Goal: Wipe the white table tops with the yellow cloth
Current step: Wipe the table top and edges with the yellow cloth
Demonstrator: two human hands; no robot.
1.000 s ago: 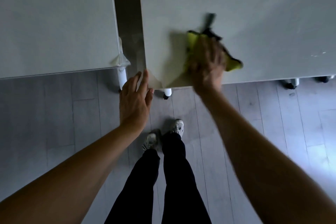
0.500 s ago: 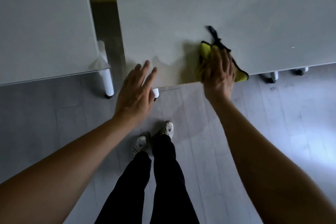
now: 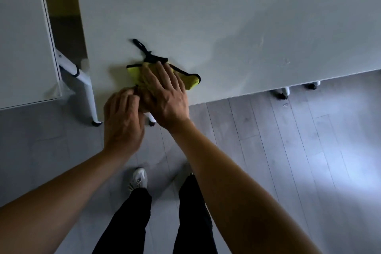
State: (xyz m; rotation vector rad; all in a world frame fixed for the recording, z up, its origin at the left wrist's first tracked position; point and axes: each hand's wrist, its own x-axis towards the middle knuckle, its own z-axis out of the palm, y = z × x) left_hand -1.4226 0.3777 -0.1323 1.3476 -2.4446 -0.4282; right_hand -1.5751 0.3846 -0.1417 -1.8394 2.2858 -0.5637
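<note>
Yellow cloth [image 3: 133,72] near table [image 3: 226,16] edge, right hand [image 3: 165,93] pressing

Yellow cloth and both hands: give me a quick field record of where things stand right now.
cloth: yellow cloth with black trim, bunched, lying on the right white table near its front left corner
right hand: right hand flat on the cloth, fingers straight, pressing down
left hand: left hand at the table's front edge, fingers curled at the cloth's near corner; whether it pinches the cloth cannot be told
second table: left white table, apart across a gap, untouched
floor: grey planks
</note>
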